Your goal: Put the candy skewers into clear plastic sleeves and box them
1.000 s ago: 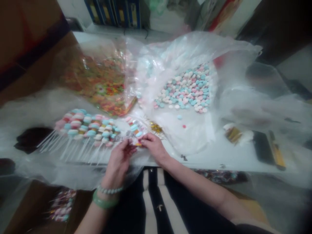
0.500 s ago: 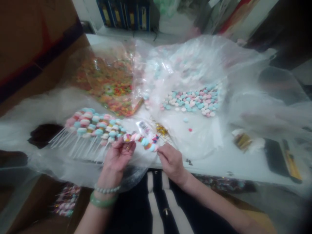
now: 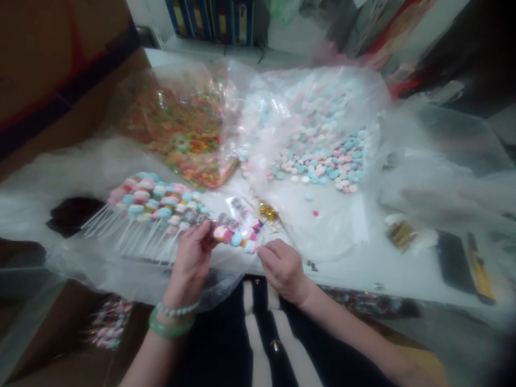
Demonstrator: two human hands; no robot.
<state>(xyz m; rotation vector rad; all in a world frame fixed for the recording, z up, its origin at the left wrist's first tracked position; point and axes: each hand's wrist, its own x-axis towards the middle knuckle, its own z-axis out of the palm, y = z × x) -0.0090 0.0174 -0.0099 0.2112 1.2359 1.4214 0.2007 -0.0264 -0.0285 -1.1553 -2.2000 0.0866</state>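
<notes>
L hand (image 3: 190,266) is closest, w/ green bangle (image 3: 169,325) + beaded bracelet (image 3: 177,308) on the wrist. L fingers (image 3: 200,234) are clenched on the near end of a stick of pastel candies (image 3: 236,236), which sits btwn both hands, just above the counter (image 3: 363,274) edge, over a clear plastic sheet (image 3: 121,274). R hand (image 3: 284,270) is just past its far end; R fingers (image 3: 266,253) are curled close to the candy, but can't tell if they're on it or pinching something thin.

Step in hand looks like hand work on this one stick; next move seems to call for a firm R-side hold on it.

Below the counter, at lower L, is a pack of pastel sweets (image 3: 108,325) on brown cardboard. On the counter, L of the hands, lies a row of similar candy sticks (image 3: 153,207), white sticks fanned toward the person. Gold ties (image 3: 268,211) are just beyond the R hand. Further on: round pastel candies (image 3: 318,166) and mixed orange-green sweets (image 3: 177,145), both in clear bags. Far R: gold packet (image 3: 401,234), black case (image 3: 453,263). Far back: blue binders (image 3: 209,21).
</notes>
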